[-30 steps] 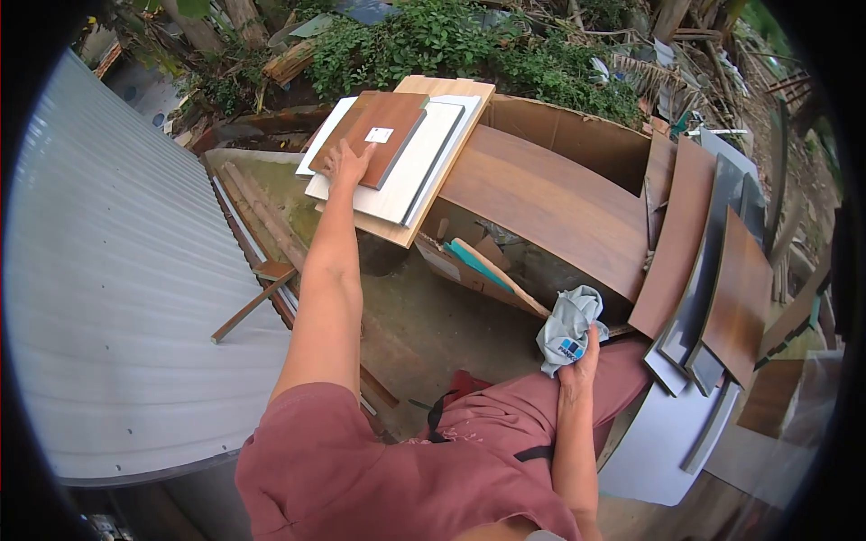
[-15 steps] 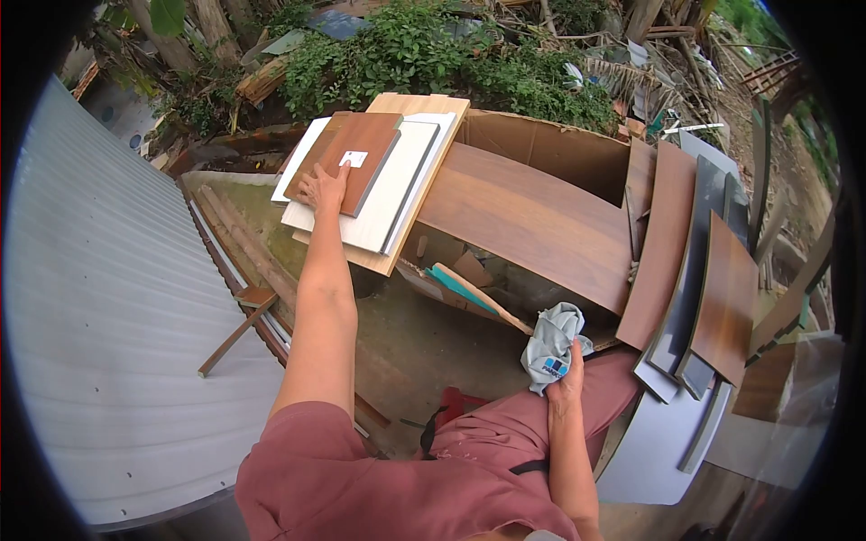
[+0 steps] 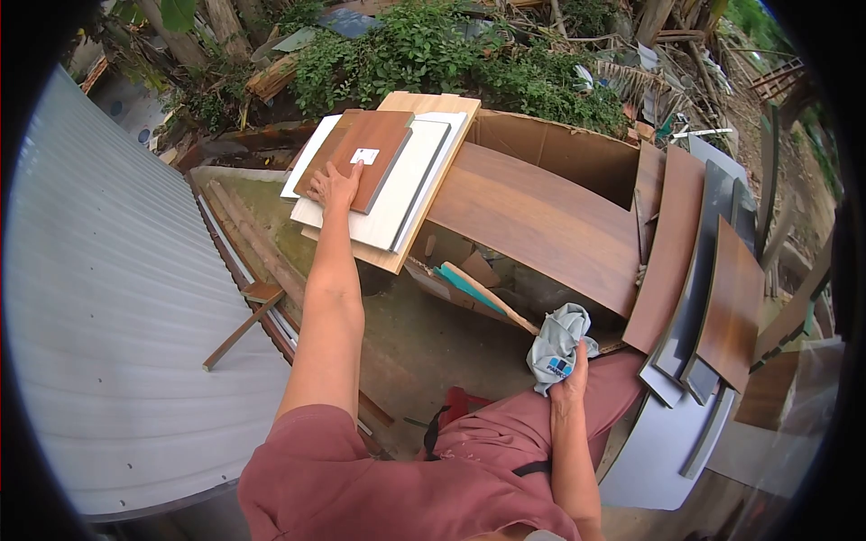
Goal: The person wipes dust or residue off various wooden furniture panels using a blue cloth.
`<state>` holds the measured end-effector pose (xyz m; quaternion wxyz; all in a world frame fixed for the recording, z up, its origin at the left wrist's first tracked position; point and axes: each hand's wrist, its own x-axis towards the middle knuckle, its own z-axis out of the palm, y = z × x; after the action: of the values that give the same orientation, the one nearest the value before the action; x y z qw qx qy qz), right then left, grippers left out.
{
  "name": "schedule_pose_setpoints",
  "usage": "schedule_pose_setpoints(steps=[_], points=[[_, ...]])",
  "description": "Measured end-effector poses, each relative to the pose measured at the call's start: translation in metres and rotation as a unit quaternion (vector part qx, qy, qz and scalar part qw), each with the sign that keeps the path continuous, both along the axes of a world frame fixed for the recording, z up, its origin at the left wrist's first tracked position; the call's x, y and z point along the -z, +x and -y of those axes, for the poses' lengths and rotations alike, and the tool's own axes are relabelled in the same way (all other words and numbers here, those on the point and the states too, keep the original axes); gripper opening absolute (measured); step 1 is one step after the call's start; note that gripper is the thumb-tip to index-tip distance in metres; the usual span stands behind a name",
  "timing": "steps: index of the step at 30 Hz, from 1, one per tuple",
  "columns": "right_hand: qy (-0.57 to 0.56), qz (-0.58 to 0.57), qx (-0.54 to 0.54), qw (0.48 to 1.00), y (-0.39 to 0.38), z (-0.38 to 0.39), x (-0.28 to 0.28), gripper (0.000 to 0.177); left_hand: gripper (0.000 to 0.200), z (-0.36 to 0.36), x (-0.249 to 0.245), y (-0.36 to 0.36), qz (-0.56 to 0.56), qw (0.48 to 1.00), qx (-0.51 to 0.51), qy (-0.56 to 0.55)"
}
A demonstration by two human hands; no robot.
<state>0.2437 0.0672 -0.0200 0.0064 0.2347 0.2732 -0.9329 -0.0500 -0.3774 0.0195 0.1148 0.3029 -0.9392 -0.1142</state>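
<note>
My left hand (image 3: 336, 187) lies with spread fingers on a small brown board (image 3: 379, 149) that bears a white label (image 3: 364, 156). This board tops a stack with a white board (image 3: 408, 194) and a wider light wood board (image 3: 397, 256) beneath. Near my thigh, my right hand (image 3: 570, 383) is closed on a crumpled grey cloth (image 3: 557, 344) with a blue print. A wooden stick (image 3: 492, 298) and a teal item (image 3: 466, 287) lie just left of the cloth.
A long brown panel (image 3: 532, 221) lies over a cardboard box (image 3: 559, 158). More boards (image 3: 669, 243) lean at the right. Corrugated metal sheeting (image 3: 135, 298) fills the left side. Bushes (image 3: 388, 68) grow behind the stack.
The view has shifted slightly, so most things sit a little further right. My left hand remains on the brown board and my right hand still holds the cloth.
</note>
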Motion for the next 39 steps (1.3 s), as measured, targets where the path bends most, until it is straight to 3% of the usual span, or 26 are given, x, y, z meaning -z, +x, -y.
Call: schedule_pose_setpoints(steps=[15, 31, 39], points=[[0.0, -0.012, 0.004, 1.0, 0.0, 0.001, 0.005, 0.041, 0.089, -0.034, -0.002, 0.011, -0.084, 0.996, 0.002, 0.007], [-0.028, -0.031, 0.0, 0.999, 0.002, 0.0, 0.0, 0.037, 0.091, -0.083, -0.012, 0.041, -0.084, 0.996, 0.027, 0.035], [-0.045, -0.037, -0.001, 0.998, 0.002, -0.001, -0.002, 0.039, 0.088, -0.158, -0.026, 0.082, -0.093, 0.993, 0.012, 0.073]])
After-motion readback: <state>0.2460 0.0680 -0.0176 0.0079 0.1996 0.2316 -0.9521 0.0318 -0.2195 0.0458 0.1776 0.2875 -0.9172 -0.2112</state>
